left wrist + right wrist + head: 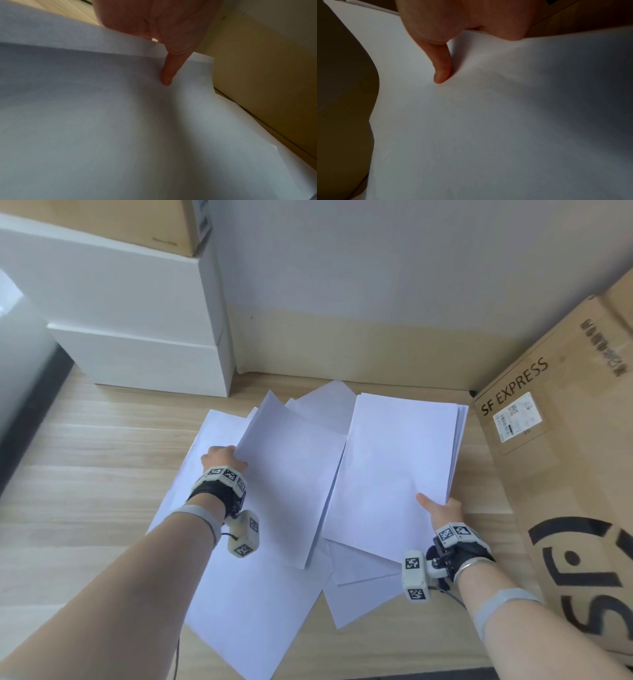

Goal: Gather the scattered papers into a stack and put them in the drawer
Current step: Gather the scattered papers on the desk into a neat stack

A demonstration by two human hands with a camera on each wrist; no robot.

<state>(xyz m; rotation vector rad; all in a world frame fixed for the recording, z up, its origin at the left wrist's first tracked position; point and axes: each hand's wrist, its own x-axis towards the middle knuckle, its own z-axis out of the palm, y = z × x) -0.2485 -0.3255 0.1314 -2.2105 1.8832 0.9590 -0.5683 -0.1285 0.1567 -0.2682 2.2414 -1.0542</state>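
White paper sheets lie fanned out on the wooden floor (pixel 85 491). My right hand (pixel 442 510) pinches the near right corner of a gathered stack of papers (pixel 397 460), thumb on top (pixel 442 70), and holds it lifted. My left hand (pixel 222 457) grips the left edge of a raised sheet (pixel 287 474); its thumb presses on the paper (pixel 167 75). More loose sheets (pixel 246 611) lie flat beneath both. The white drawer unit (pixel 144 361) stands at the back left, its drawers closed.
A large SF Express cardboard box (pixel 565 446) lies along the right side, close to the stack. A brown carton (pixel 137 224) sits on top of the drawer unit. The wall (pixel 376 285) runs behind the papers.
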